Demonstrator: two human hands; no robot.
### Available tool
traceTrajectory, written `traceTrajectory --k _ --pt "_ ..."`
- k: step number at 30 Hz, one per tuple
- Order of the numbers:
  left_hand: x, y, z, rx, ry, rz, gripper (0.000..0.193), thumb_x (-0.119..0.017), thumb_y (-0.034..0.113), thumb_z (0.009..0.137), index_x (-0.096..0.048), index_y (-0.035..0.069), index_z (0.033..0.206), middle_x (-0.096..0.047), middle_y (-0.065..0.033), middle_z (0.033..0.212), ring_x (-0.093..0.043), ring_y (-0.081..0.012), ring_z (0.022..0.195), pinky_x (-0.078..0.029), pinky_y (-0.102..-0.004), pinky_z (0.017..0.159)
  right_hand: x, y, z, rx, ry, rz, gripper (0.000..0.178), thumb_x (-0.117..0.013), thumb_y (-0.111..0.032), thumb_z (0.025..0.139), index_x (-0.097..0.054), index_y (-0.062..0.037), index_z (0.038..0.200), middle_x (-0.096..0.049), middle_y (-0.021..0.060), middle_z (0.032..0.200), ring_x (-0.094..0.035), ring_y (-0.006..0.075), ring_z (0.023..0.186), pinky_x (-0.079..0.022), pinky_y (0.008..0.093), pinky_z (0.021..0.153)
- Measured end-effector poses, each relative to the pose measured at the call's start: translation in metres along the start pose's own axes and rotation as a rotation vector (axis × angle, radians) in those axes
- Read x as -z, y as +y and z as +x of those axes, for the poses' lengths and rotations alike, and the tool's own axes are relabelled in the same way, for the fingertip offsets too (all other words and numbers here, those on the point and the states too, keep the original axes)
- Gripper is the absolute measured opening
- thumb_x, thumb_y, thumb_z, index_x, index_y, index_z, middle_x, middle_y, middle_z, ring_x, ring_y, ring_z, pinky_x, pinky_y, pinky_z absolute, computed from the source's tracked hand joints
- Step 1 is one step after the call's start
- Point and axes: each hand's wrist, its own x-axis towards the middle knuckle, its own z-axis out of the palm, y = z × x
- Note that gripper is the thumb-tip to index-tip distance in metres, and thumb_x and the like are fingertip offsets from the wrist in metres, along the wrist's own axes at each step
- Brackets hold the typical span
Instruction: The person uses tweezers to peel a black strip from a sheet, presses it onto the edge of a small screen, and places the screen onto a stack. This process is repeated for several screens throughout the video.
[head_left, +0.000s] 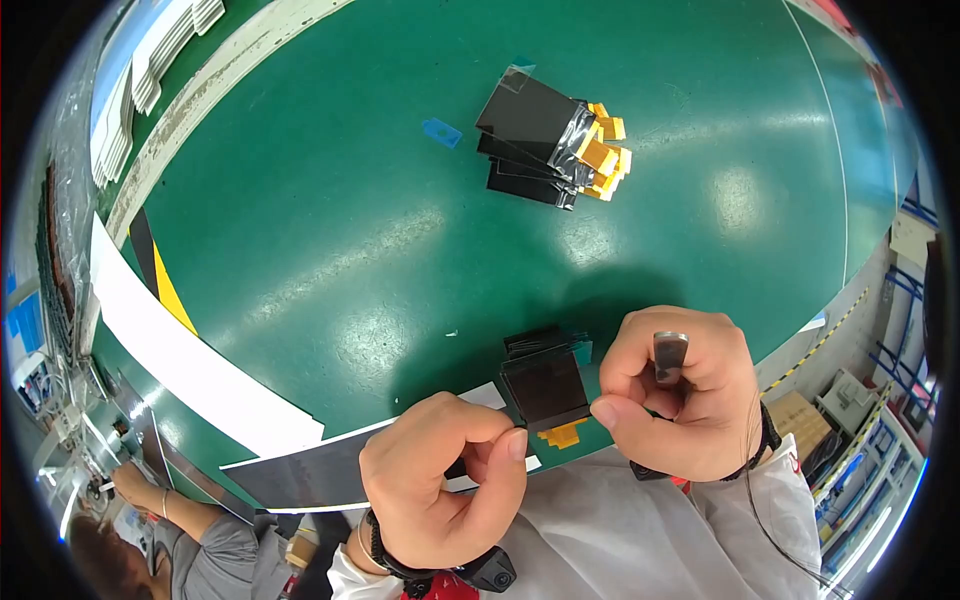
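Observation:
A stack of thin black display panels point(545, 388) with orange flex tails point(564, 435) lies near the table's front edge, between my hands. At the stack's lower left corner is my left hand point(440, 485), thumb and forefinger pinched together; what they may hold is hidden. My right hand point(690, 405) is curled around a flat metal tool point(670, 352), whose blunt end sticks up above the fingers. The tool's other end is out of sight. The right thumb tip is close to the panels' right edge; contact cannot be made out.
Farther back on the green table point(300, 220) lies another pile of black panels point(530, 125) with orange tails. A small blue tab point(441, 132) is left of it. White sheet material point(190, 350) and a dark strip point(315, 470) lie at left. A co-worker's arm point(185, 512) shows lower left.

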Motion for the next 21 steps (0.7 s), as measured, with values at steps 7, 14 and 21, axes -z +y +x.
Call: traceTrajectory --k 7,14,21 --pt "0.000 -0.001 -0.003 0.044 0.020 -0.004 0.010 -0.064 -0.005 0.073 -0.057 0.001 0.069 -0.053 -0.0033 0.058 -0.048 -0.0076 0.046 -0.036 -0.0201 0.043 -0.008 0.000 0.001 -0.065 0.073 -0.012 0.015 -0.065 -0.001 0.075 -0.051 -0.0013 0.072 -0.049 0.0012 0.062 -0.045 0.0070 0.053 -0.033 0.0206 0.042" --pt "0.000 -0.009 -0.005 0.059 0.026 -0.002 0.008 -0.062 -0.004 0.075 -0.057 0.001 0.071 -0.053 -0.0036 0.060 -0.049 -0.0075 0.047 -0.036 -0.0205 0.043 -0.016 0.007 0.005 -0.027 0.140 -0.089 0.018 -0.064 0.002 0.071 -0.047 -0.0029 0.071 -0.043 -0.0020 0.058 -0.030 0.0016 0.047 -0.022 0.0203 0.042" --pt "-0.062 -0.033 -0.016 0.056 -0.221 -0.247 0.003 -0.060 -0.001 0.078 -0.057 0.000 0.079 -0.053 -0.0034 0.064 -0.049 -0.0091 0.049 -0.038 -0.0224 0.045 0.003 0.036 -0.074 -0.176 0.442 -0.309 0.023 -0.068 -0.002 0.072 -0.045 -0.0034 0.071 -0.041 -0.0001 0.058 -0.034 0.0063 0.048 -0.027 0.0228 0.042"
